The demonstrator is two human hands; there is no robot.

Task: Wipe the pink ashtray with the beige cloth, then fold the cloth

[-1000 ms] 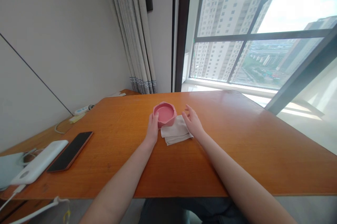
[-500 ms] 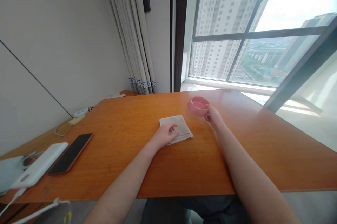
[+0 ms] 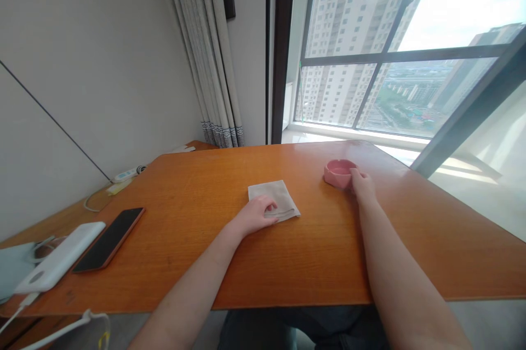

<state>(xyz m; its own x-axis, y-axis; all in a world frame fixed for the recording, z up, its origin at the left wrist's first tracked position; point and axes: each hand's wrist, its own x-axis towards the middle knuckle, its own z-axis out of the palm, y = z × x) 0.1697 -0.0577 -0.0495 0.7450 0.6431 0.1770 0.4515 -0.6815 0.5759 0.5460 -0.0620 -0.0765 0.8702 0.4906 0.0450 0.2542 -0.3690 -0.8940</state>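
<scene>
A folded pale grey cloth (image 3: 281,195) lies flat near the middle of the wooden table. My left hand (image 3: 258,214) rests over its near left corner, fingers loosely bent and thumb apart from them; the fingertips touch or hover just over the fabric. To the right of the cloth is a pink ashtray (image 3: 339,176), round with a notched rim. My right hand (image 3: 362,183) grips its right side, thumb at the rim and the other fingers mostly hidden. The ashtray is upright, at or very near the tabletop.
A dark phone (image 3: 110,240) and a white power bank (image 3: 61,256) with a cable lie at the table's left. Behind them are a power strip (image 3: 128,175) and the wall. A large window (image 3: 386,57) stands beyond the far edge, beside a curtain (image 3: 209,54).
My right hand has carried the ashtray to the right and lower, away from the cloth. My left hand has settled slightly lower at the cloth's corner, and the cloth has hardly moved.
</scene>
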